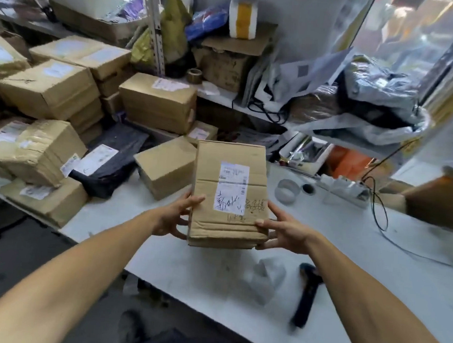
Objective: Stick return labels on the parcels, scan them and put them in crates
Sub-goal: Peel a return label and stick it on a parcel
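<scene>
A brown cardboard parcel (229, 193) with a white shipping label and handwriting on its top is held above the white table (374, 262). My left hand (175, 216) grips its left near corner, thumb on top. My right hand (283, 231) grips its right near corner, thumb on the top edge. A black handheld scanner (305, 294) lies on the table to the right of my right arm. A crumpled grey plastic scrap (266, 278) lies next to the scanner.
Several labelled cardboard parcels (51, 89) are stacked at the left, with a black poly bag (111, 160) among them. A tape roll (288, 190) and a cable (381, 206) lie on the table's far side. Cluttered shelves stand behind.
</scene>
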A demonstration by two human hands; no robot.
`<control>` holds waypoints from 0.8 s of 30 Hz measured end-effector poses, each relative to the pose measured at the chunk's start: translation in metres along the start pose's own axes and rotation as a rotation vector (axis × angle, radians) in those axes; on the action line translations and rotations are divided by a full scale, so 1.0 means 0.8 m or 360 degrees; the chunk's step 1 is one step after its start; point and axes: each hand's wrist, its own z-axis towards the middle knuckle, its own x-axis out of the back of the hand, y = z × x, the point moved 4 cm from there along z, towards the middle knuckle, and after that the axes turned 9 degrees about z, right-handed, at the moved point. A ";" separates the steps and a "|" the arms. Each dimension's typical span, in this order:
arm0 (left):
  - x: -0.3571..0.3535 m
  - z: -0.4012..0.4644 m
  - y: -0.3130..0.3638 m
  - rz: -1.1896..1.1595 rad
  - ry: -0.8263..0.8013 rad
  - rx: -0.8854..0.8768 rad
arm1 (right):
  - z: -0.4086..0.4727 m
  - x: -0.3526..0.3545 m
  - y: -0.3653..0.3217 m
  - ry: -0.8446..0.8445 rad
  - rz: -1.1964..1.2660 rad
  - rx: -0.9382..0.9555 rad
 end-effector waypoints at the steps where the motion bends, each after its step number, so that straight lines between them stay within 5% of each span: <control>1: -0.010 0.004 0.003 0.0032 -0.0032 0.0003 | -0.007 0.010 0.004 0.0008 0.0005 0.0010; 5: -0.044 0.015 0.019 0.0096 -0.0118 -0.0031 | -0.038 0.034 0.008 0.0191 0.0000 0.0096; 9: -0.065 0.033 0.037 0.0045 -0.0053 -0.0125 | -0.074 0.081 0.013 0.1234 -0.0288 0.0466; 12: -0.076 0.045 0.049 0.0062 0.0007 -0.0194 | -0.115 0.107 0.063 0.1769 -0.0644 0.0284; 15: -0.084 0.055 0.056 0.0104 0.0027 -0.0226 | -0.143 0.113 0.137 0.1896 -0.0727 -0.0034; 17: -0.091 0.060 0.056 0.0128 0.0021 -0.0243 | -0.147 0.110 0.177 0.1823 -0.0431 -0.0151; 21: -0.102 0.063 0.057 0.0183 0.0025 -0.0260 | -0.122 0.097 0.207 0.1454 -0.0095 -0.0191; 24: -0.108 0.060 0.059 0.0210 0.0033 -0.0269 | -0.103 0.087 0.185 0.1482 0.0042 -0.0117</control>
